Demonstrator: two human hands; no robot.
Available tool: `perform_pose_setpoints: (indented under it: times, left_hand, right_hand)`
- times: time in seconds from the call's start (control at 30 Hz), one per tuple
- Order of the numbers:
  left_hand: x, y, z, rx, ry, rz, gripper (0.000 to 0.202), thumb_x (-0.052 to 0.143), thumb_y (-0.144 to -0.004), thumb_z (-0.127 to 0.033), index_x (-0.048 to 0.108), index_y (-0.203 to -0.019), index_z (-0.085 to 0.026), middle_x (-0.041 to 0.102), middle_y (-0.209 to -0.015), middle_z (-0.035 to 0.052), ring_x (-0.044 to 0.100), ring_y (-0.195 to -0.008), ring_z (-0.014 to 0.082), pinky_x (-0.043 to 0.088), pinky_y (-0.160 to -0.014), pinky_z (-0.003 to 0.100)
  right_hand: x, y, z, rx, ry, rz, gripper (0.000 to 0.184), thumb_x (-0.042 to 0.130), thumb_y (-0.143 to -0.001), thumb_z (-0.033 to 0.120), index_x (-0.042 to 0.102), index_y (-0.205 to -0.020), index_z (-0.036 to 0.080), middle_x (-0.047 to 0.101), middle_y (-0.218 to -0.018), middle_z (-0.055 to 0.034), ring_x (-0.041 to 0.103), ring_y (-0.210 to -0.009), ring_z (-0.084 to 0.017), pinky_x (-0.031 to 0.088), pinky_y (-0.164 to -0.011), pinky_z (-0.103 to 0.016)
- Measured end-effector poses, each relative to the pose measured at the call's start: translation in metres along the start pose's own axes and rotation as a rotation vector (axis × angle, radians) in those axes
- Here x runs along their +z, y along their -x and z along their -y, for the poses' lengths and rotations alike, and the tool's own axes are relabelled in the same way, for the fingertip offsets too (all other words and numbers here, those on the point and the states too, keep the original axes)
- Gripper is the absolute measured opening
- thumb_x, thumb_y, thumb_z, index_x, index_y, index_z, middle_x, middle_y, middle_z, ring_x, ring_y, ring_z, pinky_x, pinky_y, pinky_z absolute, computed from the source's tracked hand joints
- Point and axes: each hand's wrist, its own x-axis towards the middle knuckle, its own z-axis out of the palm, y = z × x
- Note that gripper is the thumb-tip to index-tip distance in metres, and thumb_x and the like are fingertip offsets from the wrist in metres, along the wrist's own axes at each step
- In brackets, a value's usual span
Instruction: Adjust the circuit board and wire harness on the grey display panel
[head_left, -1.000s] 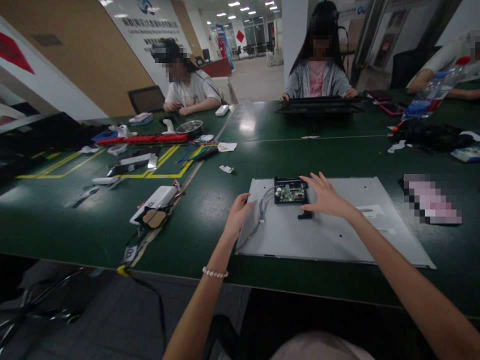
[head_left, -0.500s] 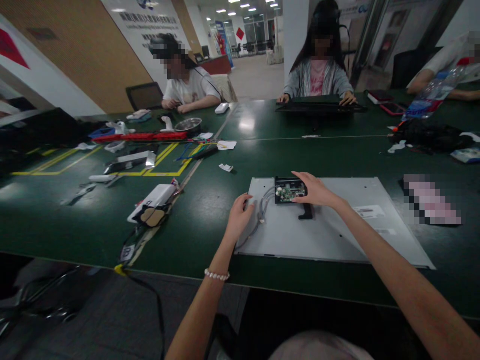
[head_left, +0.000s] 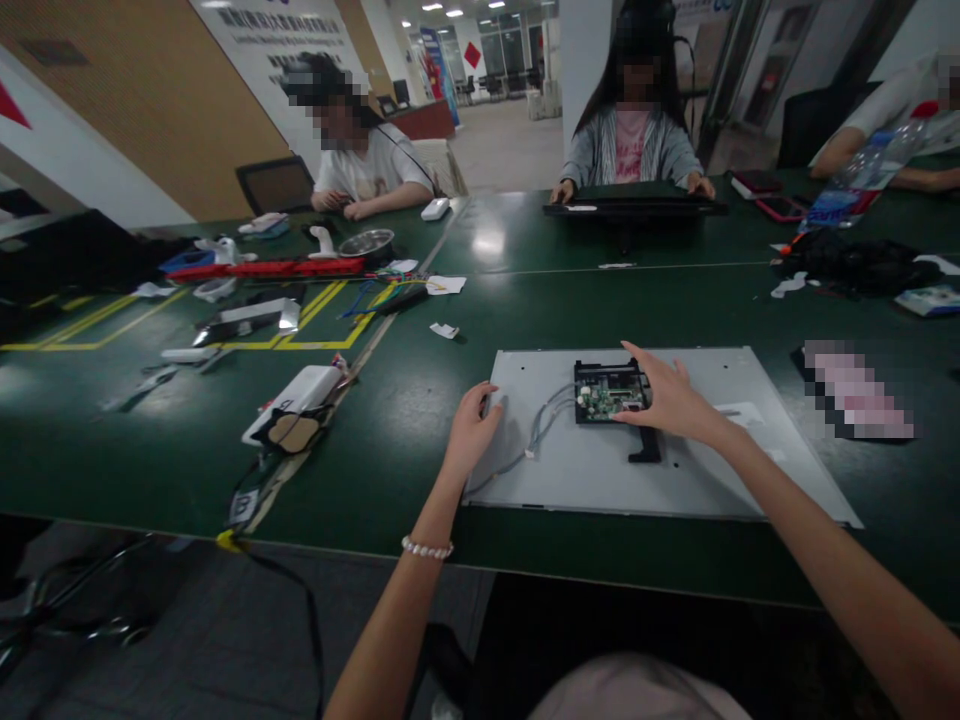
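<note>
A flat grey metal panel (head_left: pixel 555 485) lies on the table before me. My left hand (head_left: pixel 472 428) is at its left edge, fingers curled and thumb around that edge. On the panel is a green circuit board (head_left: pixel 600 398) in a black plastic bracket (head_left: pixel 646 446) with an L-shaped arm. My right hand (head_left: pixel 671 395) grips the bracket's right side between thumb and fingers, hiding part of it. Grey cables (head_left: pixel 541 425) run from the board's left side across the panel to its lower left corner.
Left of the panel lies a white device with a black strap (head_left: pixel 296 408), its cable hanging off the table. A pixelated pink flat object (head_left: pixel 855 390) lies to the right. Across the table, a person holds a dark flat panel (head_left: pixel 637 207). A plastic bottle (head_left: pixel 847 185) stands far right.
My right hand has moved the circuit board and bracket to the right over the panel and slightly toward me, drawing the cables along. My left hand stays at the panel's left edge.
</note>
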Motion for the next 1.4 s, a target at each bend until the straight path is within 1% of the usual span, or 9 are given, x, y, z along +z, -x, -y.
perform_pose_setpoints:
  times: [0.13, 0.27, 0.4, 0.53, 0.73, 0.87, 1.07, 1.27, 1.4]
  left_hand:
    - [0.001, 0.001, -0.009, -0.041, 0.088, -0.014, 0.036, 0.054, -0.085, -0.027, 0.057, -0.120, -0.020, 0.061, -0.126, 0.0092, 0.055, -0.121, 0.0239, 0.041, -0.106, 0.040]
    - [0.003, 0.009, -0.046, 0.105, -0.051, -0.064, 0.049, 0.053, -0.087, -0.025, 0.045, -0.135, -0.018, 0.050, -0.140, 0.0129, 0.044, -0.134, 0.0265, 0.031, -0.115, 0.043]
    - [0.019, 0.015, -0.091, 0.259, -0.057, 0.165, 0.061, 0.053, -0.089, -0.027, 0.033, -0.146, -0.019, 0.039, -0.151, 0.0131, 0.036, -0.141, 0.0264, 0.025, -0.120, 0.043]
    - [0.045, 0.009, -0.111, 0.361, -0.040, 0.371, 0.068, 0.056, -0.087, -0.026, 0.030, -0.149, -0.018, 0.033, -0.155, 0.0148, 0.030, -0.144, 0.0298, 0.023, -0.121, 0.047]
    - [0.066, -0.003, -0.098, 0.336, -0.110, 0.460, 0.072, 0.057, -0.087, -0.035, 0.029, -0.150, -0.012, 0.029, -0.156, 0.0219, 0.025, -0.146, 0.0392, 0.024, -0.118, 0.055]
    - [0.065, -0.016, -0.088, 0.309, -0.131, 0.470, 0.074, 0.058, -0.087, -0.041, 0.030, -0.150, -0.015, 0.032, -0.155, 0.0204, 0.024, -0.146, 0.0400, 0.023, -0.118, 0.056]
    - [0.064, -0.035, -0.083, 0.373, -0.110, 0.616, 0.092, 0.070, -0.076, -0.045, 0.027, -0.152, -0.015, 0.023, -0.159, 0.0210, 0.018, -0.148, 0.0380, 0.021, -0.119, 0.056]
    - [0.053, -0.033, -0.074, 0.431, 0.010, 0.707, 0.108, 0.080, -0.065, -0.043, 0.023, -0.154, -0.019, 0.021, -0.160, 0.0190, 0.019, -0.148, 0.0380, 0.019, -0.119, 0.058]
    - [0.050, -0.031, -0.073, 0.472, 0.033, 0.720, 0.109, 0.081, -0.063, -0.038, 0.024, -0.154, -0.020, 0.025, -0.159, 0.0173, 0.022, -0.147, 0.0374, 0.019, -0.120, 0.056]
  right_hand:
    - [-0.004, 0.018, -0.005, 0.011, -0.021, 0.003, 0.103, 0.064, -0.075, 0.061, 0.010, -0.157, 0.029, 0.035, -0.156, -0.0138, 0.036, -0.138, -0.044, 0.015, -0.110, -0.075]
    - [-0.001, 0.028, -0.008, 0.031, -0.057, 0.004, 0.101, 0.063, -0.077, 0.060, 0.011, -0.157, 0.028, 0.033, -0.157, -0.0142, 0.033, -0.140, -0.043, 0.019, -0.110, -0.072]
    - [0.008, 0.033, -0.010, 0.019, -0.064, -0.039, 0.096, 0.061, -0.079, 0.060, 0.013, -0.156, 0.028, 0.034, -0.157, -0.0124, 0.034, -0.140, -0.039, 0.024, -0.112, -0.066]
    - [0.016, 0.034, -0.010, 0.022, -0.041, -0.079, 0.092, 0.059, -0.081, 0.060, 0.016, -0.155, 0.027, 0.036, -0.156, -0.0118, 0.034, -0.141, -0.037, 0.019, -0.114, -0.064]
    - [0.017, 0.029, -0.005, 0.036, -0.059, -0.103, 0.093, 0.061, -0.079, 0.059, 0.018, -0.155, 0.027, 0.039, -0.154, -0.0129, 0.037, -0.139, -0.039, 0.020, -0.112, -0.065]
    - [0.020, 0.024, 0.002, 0.047, -0.070, -0.105, 0.095, 0.063, -0.077, 0.060, 0.018, -0.155, 0.028, 0.041, -0.152, -0.0126, 0.038, -0.138, -0.040, 0.020, -0.113, -0.065]
    - [0.025, 0.021, 0.006, 0.047, -0.071, -0.103, 0.096, 0.062, -0.077, 0.059, 0.016, -0.155, 0.029, 0.040, -0.153, -0.0121, 0.038, -0.138, -0.040, 0.019, -0.113, -0.065]
    - [0.024, 0.022, 0.005, 0.040, -0.074, -0.084, 0.096, 0.061, -0.079, 0.058, 0.013, -0.156, 0.027, 0.037, -0.155, -0.0114, 0.036, -0.140, -0.038, 0.020, -0.115, -0.063]
    - [0.021, 0.022, 0.004, 0.027, -0.083, -0.073, 0.095, 0.061, -0.079, 0.058, 0.014, -0.155, 0.028, 0.038, -0.154, -0.0117, 0.036, -0.139, -0.038, 0.021, -0.115, -0.063]
